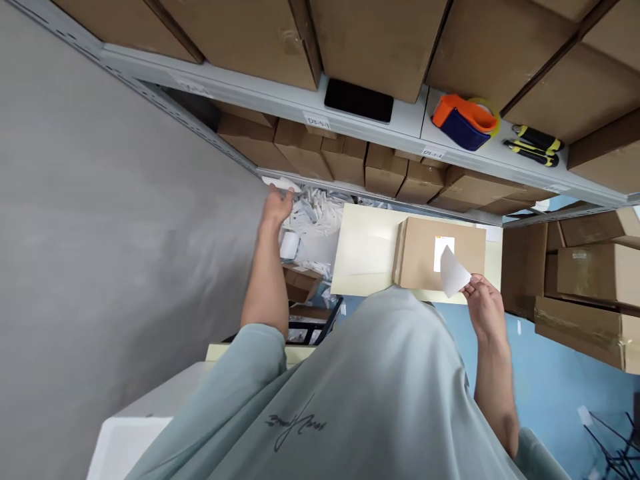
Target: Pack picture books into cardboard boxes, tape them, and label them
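Note:
A white sheet of paper, like a label (453, 273), is pinched at its corner by my right hand (485, 300). It curls up in front of a closed cardboard box (417, 250) on the pale yellow tabletop. Another white label (443, 250) lies flat on top of the box, partly covered by the held sheet. My left hand (277, 207) is stretched out far to the left, its thumb and finger apart. Just beyond those fingertips is a white strip of paper (280, 183); whether they touch it I cannot tell.
White paper scraps (320, 210) are heaped beside the tabletop (367, 233). Shelves of cardboard boxes (370, 40) span above, with a black phone (359, 101), an orange-and-blue tape dispenser (465, 121) and yellow-black cutters (537, 143) along the edge. More boxes (585, 273) are stacked right; a grey wall (125, 200) stands left.

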Tool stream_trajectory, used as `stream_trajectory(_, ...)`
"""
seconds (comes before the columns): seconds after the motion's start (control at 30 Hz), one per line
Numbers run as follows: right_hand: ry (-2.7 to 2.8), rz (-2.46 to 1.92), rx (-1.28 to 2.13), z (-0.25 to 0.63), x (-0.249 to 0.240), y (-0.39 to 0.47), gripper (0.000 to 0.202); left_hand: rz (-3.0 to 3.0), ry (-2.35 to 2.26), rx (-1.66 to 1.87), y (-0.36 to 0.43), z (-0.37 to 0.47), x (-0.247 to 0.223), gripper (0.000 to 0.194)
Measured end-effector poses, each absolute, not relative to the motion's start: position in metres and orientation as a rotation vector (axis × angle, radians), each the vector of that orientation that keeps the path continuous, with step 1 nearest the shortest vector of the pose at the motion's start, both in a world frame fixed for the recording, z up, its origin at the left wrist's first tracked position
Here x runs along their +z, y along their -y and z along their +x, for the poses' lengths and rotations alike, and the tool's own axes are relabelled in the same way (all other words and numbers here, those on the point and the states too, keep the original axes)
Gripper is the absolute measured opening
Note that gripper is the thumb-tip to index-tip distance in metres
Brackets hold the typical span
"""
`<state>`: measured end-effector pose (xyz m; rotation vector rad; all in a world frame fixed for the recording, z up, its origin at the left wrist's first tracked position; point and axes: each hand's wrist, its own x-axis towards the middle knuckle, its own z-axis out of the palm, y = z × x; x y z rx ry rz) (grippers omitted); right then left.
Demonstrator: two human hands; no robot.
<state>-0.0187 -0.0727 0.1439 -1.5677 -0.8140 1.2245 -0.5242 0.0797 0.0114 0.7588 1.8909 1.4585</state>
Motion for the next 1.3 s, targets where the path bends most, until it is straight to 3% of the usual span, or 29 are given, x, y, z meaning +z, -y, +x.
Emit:
stream_trajectory(0.07,0.829,-1.581,1.189,-0.021,0.143,0.075,0.017,0.823,-1.890,1.423,-0.096,-0.512,0.016,0.030)
stream_trajectory(0.13,0.876,-1.623,1.120,-0.020,0.143,0.076,0.017,0.911,-1.845,1.406,-0.100,-0.476,0.019,0.018)
stream_trajectory(0.2,0.969,-1.693,1.016,-0.018,0.145,0.074,0.018,0.997,-1.723,1.375,-0.092,-0.424,0.023,0.007)
stream_trajectory(0.33,1.178,-1.788,0.720,-0.006,0.150,0.065,0.020,1.066,-1.362,1.227,-0.045,-0.311,0.038,0.004)
stream_trajectory(0.57,1.849,-1.602,0.195,0.003,0.153,0.054,0.010,0.742,-0.920,1.018,0.021,-0.199,0.085,0.052)
stream_trajectory(0.77,2.283,-1.234,0.150,0.013,0.128,0.058,0.015,0.585,-1.023,1.041,0.028,-0.167,0.091,0.055)
stream_trajectory(0.93,2.338,-1.208,0.243,0.037,0.106,0.059,0.017,0.586,-1.150,1.002,0.029,-0.140,0.080,0.052)
stream_trajectory(1.1,2.312,-1.219,0.657,0.066,0.095,0.054,0.020,0.572,-1.306,1.095,0.026,-0.116,0.077,0.043)
stream_trajectory(1.3,1.540,-1.545,1.014,0.111,0.096,0.024,0.020,0.600,-1.343,1.141,0.026,-0.104,0.084,0.032)
